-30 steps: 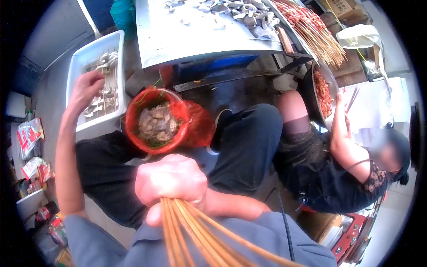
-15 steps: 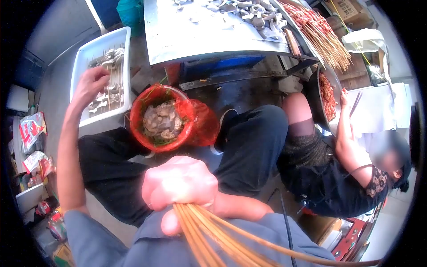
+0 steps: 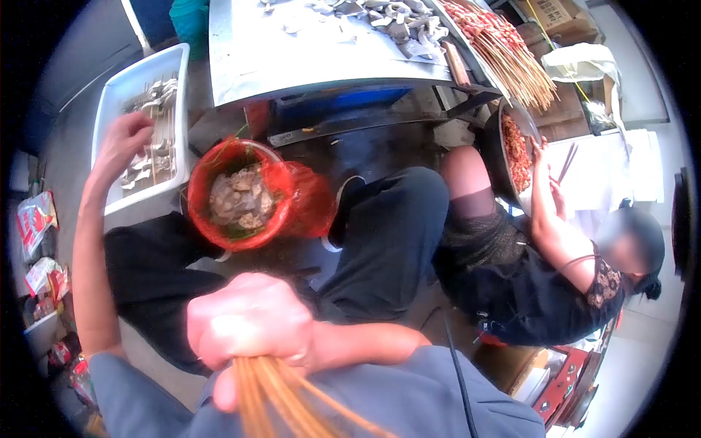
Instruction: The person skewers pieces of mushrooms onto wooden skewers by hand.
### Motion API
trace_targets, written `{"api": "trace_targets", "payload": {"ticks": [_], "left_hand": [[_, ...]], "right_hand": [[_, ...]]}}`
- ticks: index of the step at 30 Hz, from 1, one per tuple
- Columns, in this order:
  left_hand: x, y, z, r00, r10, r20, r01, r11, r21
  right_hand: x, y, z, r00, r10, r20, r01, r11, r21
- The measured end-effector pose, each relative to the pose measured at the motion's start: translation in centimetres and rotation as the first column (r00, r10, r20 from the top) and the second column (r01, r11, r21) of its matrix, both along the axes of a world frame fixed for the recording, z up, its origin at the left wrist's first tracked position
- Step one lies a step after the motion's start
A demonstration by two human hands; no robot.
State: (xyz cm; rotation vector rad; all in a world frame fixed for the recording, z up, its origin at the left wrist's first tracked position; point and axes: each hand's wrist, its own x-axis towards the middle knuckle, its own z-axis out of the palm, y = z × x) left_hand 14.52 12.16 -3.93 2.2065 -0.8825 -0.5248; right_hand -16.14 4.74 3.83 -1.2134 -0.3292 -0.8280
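My right hand [image 3: 248,321], at the bottom centre in front of my shirt, is closed round a bundle of thin wooden skewers [image 3: 277,390] whose ends spread downward. My left hand [image 3: 124,144] is over the white plastic tub [image 3: 182,91] at the left, fingers curled in; anything between them is hidden. In the tub lie several skewers threaded with pale grey-white pieces [image 3: 162,128]. Between my knees stands a bucket lined with a red plastic bag [image 3: 281,171], holding pale pieces [image 3: 241,197] and some green stems.
Grey-white pieces [image 3: 409,25] lie on the metal table [image 3: 255,66] ahead. Red-meat skewers [image 3: 504,47] are piled at its right. A co-worker [image 3: 540,292] sits at my right beside a pan of red meat [image 3: 515,153]. Packets [image 3: 35,226] line the left edge.
The view has shifted, so most things appear further left. My right hand with the skewers has moved slightly left. My left hand remains over the tub. The co-worker's hands have moved near the pan.
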Motion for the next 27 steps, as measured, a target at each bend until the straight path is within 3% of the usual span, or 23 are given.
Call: {"api": "trace_targets", "payload": {"ticks": [27], "left_hand": [[0.0,-0.04,-0.31,0.999,-0.009,-0.031,0.009,1.0,0.0]], "right_hand": [[0.02,0.39,-0.68,0.999,0.021,-0.031,-0.022,1.0,-0.014]]}}
